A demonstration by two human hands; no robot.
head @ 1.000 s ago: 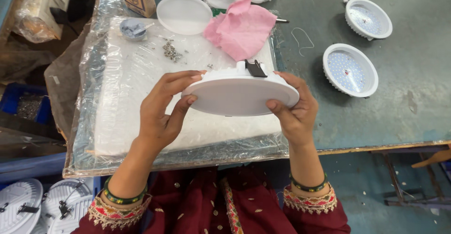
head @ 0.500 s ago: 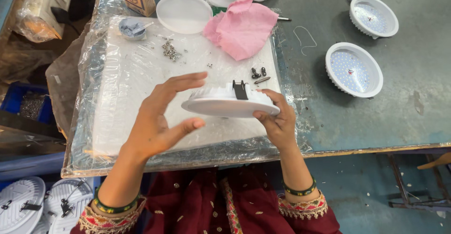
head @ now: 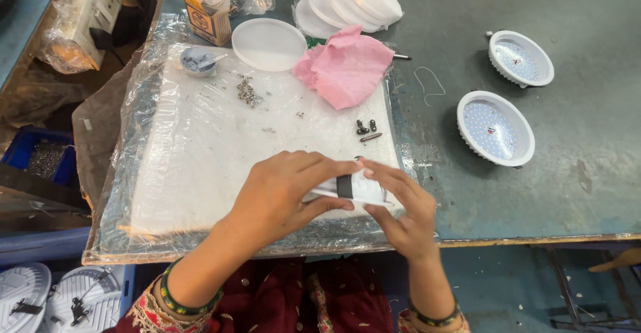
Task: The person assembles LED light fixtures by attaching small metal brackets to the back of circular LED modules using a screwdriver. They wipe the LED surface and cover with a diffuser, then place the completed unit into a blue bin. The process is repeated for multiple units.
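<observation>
Over the padded desk [head: 200,173]: both hands at work.
Left hand [head: 284,196]: closed around the white round lamp housing [head: 354,187], steadying it.
Right hand [head: 400,209]: gripping its near edge, fingertips by the black clip [head: 344,186].

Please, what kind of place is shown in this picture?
Probably a small workshop bench for assembling round ceiling lights. Two open light housings showing their diode boards lie on the worn table, white diffuser covers are stacked behind, and loose screws lie on a plastic-wrapped pad.
</observation>
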